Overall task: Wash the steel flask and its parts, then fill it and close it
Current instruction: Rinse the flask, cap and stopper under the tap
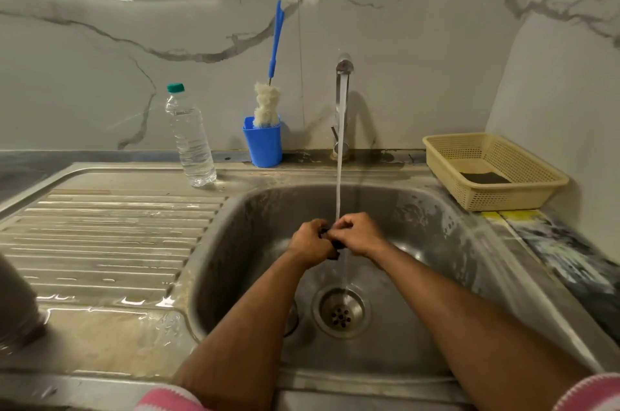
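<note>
Marble-veined wall behind, steel sink (469, 243) in front of me, tap (344, 75) running in a thin stream straight down past my hands to the drain (340, 310). My left hand (310, 243) and right hand (360, 234) meet under the water, both with fingers curled round a small dark part (330, 238) pinched between them. I take it for one of the flask's pieces, a seal or a cap insert perhaps; so little of it shows that I cannot say which.

At the far left edge, on the wet drainboard (110, 226), stands a blurred dark-grey cylinder (16, 303). It may be the flask body, but it is cut off by the frame and I cannot be sure.

On the ledge behind are a water bottle (189, 139) with a green cap, a blue cup (263, 145) holding a bottle brush (268, 102), and to the right a yellow basket (493, 169) with a dark scrub pad (484, 177) in it.

As I judge it, I am in the middle of the washing: one small part is being rinsed or rubbed clean. Whether the body has had its scrub I cannot tell. Filling is not begun, nothing is assembled, and closing comes last of all.
</note>
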